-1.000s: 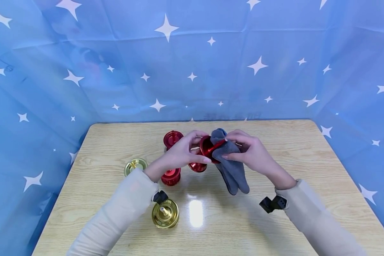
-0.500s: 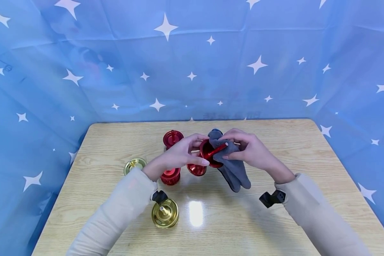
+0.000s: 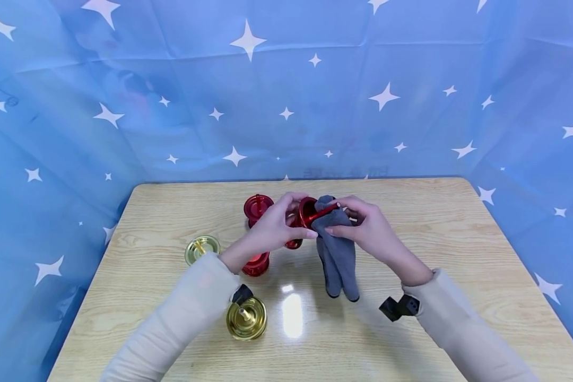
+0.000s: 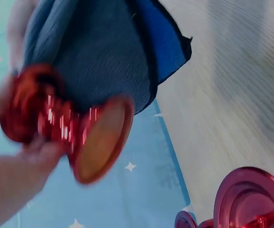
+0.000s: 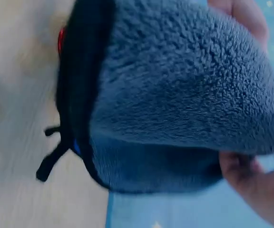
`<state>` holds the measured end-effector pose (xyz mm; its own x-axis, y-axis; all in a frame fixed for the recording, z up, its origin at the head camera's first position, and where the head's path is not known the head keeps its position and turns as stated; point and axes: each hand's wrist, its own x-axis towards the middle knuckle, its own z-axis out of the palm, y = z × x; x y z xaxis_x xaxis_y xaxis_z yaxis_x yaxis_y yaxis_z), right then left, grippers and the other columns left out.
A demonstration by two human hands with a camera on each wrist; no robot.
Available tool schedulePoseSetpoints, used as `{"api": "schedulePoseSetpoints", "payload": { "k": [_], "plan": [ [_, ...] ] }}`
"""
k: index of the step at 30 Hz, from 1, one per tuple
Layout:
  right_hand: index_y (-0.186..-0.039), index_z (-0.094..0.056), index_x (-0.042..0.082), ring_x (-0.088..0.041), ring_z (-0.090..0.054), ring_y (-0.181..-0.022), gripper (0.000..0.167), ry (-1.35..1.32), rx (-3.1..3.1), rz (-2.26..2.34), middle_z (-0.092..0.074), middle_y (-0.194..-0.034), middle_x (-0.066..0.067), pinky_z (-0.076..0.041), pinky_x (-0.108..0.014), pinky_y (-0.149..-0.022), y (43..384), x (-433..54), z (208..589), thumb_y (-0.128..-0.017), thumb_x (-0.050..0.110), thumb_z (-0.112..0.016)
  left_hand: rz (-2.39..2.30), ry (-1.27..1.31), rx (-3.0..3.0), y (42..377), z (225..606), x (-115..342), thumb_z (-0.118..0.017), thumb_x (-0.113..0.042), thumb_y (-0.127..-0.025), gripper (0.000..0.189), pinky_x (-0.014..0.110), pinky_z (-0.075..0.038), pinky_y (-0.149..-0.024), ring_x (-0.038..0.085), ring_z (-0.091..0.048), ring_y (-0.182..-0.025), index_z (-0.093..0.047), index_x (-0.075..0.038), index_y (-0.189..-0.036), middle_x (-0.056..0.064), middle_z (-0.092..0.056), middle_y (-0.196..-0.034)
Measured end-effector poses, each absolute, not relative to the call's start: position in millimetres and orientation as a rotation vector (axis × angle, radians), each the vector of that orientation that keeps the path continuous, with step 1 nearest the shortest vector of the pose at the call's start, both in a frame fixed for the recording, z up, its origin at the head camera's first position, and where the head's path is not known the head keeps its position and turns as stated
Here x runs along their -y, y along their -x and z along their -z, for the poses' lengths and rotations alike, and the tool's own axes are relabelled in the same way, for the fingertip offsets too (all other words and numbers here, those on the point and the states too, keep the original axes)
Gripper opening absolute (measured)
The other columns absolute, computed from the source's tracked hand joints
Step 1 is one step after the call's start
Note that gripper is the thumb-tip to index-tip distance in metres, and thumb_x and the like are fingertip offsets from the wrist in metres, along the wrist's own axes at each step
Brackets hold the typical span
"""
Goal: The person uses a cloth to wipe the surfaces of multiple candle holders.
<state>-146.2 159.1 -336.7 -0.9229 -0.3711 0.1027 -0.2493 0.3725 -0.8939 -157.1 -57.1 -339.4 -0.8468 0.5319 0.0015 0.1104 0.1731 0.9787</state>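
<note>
My left hand (image 3: 283, 225) grips a shiny red candle holder (image 3: 305, 213) by its body. The cup end tilts toward my right hand, and a thin red rod stands out of it. In the left wrist view the red holder (image 4: 63, 118) shows a narrow waist and a wide round base. My right hand (image 3: 370, 228) pinches a grey plush cloth (image 3: 336, 254) against the cup's rim and rod. Its lower part hangs down above the table. The cloth (image 5: 184, 80) fills much of the right wrist view, hiding the holder there; its edge is black.
Two more red holders (image 3: 258, 207) (image 3: 256, 265) stand behind and below my left forearm. A gold holder (image 3: 246, 318) stands nearer the front, and another pale gold one (image 3: 202, 248) is at the left. The wooden table (image 3: 449, 233) meets a blue starry curtain (image 3: 286, 85).
The red holder dips slightly toward me, then rises a little farther back. The cloth's hanging end swings left and now hangs straighter, while my right hand shifts slightly left.
</note>
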Motion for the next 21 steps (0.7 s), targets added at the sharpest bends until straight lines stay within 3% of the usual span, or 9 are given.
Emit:
{"api": "schedulePoseSetpoints", "payload": {
  "k": [5,8,13,18,21],
  "plan": [
    [-0.106,-0.066,0.005,-0.019,-0.049,-0.097,0.036,0.997,-2.462,1.469,-0.055,-0.109,-0.006,-0.046,-0.024,-0.071,155,-172,329,-0.072,-0.004,-0.074,-1.631,-0.738,-1.826,162,331,67,-0.062,0.002,-0.084,0.06,0.028,-0.042,-0.095,0.023,-0.048,-0.118,-0.032,0.004,-0.135,0.019,-0.049,-0.128],
    [-0.104,-0.067,0.003,-0.017,-0.048,-0.1,0.037,1.098,-2.446,1.444,-0.054,-0.11,-0.008,-0.046,-0.022,-0.073,158,-175,322,-0.069,-0.008,-0.073,-1.59,-0.752,-1.775,163,326,69,-0.059,0.003,-0.086,0.061,0.028,-0.04,-0.096,0.024,-0.045,-0.121,-0.027,0.007,-0.137,0.021,-0.045,-0.131],
    [-0.108,-0.064,0.0,-0.016,-0.054,-0.095,0.037,0.869,-2.462,1.559,-0.055,-0.11,-0.01,-0.05,-0.023,-0.074,159,-172,319,-0.072,-0.006,-0.072,-1.709,-0.628,-1.897,161,320,64,-0.067,0.001,-0.08,0.065,0.027,-0.041,-0.094,0.022,-0.049,-0.116,-0.033,0.001,-0.135,0.017,-0.05,-0.125],
    [-0.114,-0.06,0.002,-0.018,-0.062,-0.09,0.04,0.545,-2.457,1.699,-0.057,-0.109,-0.01,-0.053,-0.028,-0.071,153,-162,329,-0.076,0.004,-0.073,-1.709,-0.447,-2.293,159,322,52,-0.081,-0.01,-0.068,0.074,0.027,-0.048,-0.086,0.018,-0.056,-0.104,-0.041,-0.008,-0.131,0.008,-0.055,-0.115],
    [-0.113,-0.06,0.003,-0.019,-0.063,-0.09,0.039,0.469,-2.45,1.743,-0.058,-0.107,-0.01,-0.053,-0.028,-0.071,150,-159,331,-0.076,0.006,-0.073,-1.587,-0.493,-2.462,158,324,48,-0.082,-0.018,-0.067,0.074,0.026,-0.049,-0.081,0.016,-0.057,-0.101,-0.045,-0.009,-0.131,0.005,-0.057,-0.116]
  ]
}}
